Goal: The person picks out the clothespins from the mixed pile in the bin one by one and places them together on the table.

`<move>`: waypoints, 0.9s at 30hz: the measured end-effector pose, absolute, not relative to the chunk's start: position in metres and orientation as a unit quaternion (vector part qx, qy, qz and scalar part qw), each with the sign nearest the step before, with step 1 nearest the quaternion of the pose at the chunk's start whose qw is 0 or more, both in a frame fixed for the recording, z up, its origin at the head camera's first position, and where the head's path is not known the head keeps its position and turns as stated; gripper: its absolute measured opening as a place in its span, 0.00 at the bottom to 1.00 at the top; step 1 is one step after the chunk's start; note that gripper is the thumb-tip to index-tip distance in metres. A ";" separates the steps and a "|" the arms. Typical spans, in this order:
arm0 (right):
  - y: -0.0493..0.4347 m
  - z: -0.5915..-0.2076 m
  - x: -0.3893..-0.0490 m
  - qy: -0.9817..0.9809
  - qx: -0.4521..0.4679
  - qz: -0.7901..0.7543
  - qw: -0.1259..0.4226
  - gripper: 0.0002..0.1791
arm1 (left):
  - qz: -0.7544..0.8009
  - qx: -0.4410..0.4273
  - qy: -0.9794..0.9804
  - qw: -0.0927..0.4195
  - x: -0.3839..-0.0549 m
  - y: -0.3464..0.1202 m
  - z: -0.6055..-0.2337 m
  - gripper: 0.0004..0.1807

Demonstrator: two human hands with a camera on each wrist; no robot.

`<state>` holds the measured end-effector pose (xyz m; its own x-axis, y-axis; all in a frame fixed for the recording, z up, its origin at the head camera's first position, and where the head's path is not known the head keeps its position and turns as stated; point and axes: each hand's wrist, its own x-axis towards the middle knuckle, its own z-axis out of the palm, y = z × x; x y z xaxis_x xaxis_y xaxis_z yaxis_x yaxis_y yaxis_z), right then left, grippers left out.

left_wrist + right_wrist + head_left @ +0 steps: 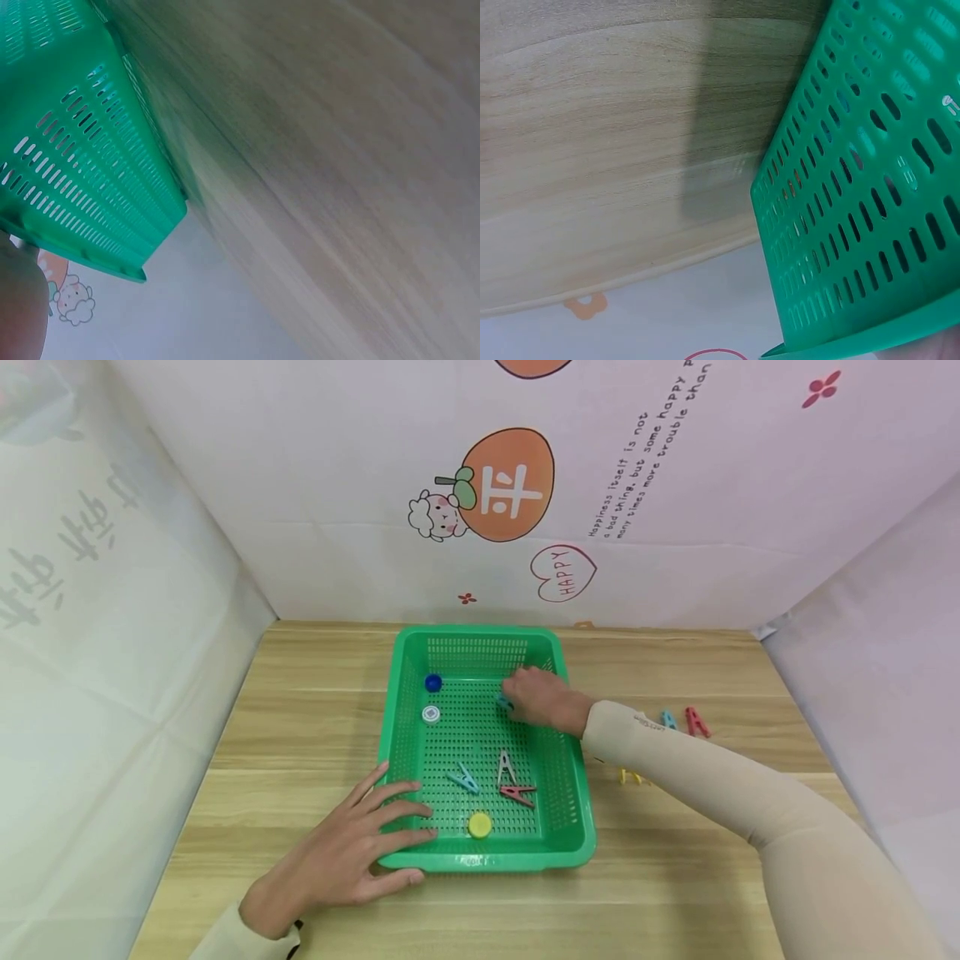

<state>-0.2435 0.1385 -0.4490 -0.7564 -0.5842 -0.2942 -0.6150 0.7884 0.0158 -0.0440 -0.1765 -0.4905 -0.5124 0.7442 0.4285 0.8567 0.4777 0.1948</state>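
Observation:
A green plastic basket stands on the table. My right hand reaches inside near its right wall and pinches a teal clothespin, partly hidden by the fingers. My left hand lies over the front left corner of the rim, fingers spread and fairly straight. On the basket floor lie a light blue clothespin, a white clothespin and a red clothespin. A yellow cap is near the front, with a white cap and a dark blue cap along the left side.
Right of the basket, a blue clothespin, a red clothespin and something yellow lie on the wooden table, partly behind the right sleeve. A printed white sheet rises behind the table.

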 end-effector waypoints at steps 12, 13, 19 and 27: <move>0.135 -0.454 -0.245 0.924 -0.362 0.043 0.119 0.12 | -0.192 -0.468 -0.852 0.135 -0.044 -0.177 -0.490 0.24; 0.135 -0.454 -0.245 0.923 -0.364 0.041 0.117 0.12 | -0.193 -0.467 -0.852 0.134 -0.044 -0.177 -0.491 0.24; 0.135 -0.452 -0.246 0.925 -0.360 0.000 0.120 0.10 | -0.193 -0.467 -0.853 0.133 -0.044 -0.177 -0.491 0.24; 0.136 -0.449 -0.251 0.923 -0.349 -0.015 0.159 0.13 | -0.191 -0.467 -0.853 0.134 -0.044 -0.178 -0.490 0.23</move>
<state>-0.2509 0.1360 -0.4489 -0.7053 -0.6498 -0.2834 -0.6405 0.7554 -0.1382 -0.0443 -0.1777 -0.4902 -0.5270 0.7462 0.4067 0.8484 0.4901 0.2001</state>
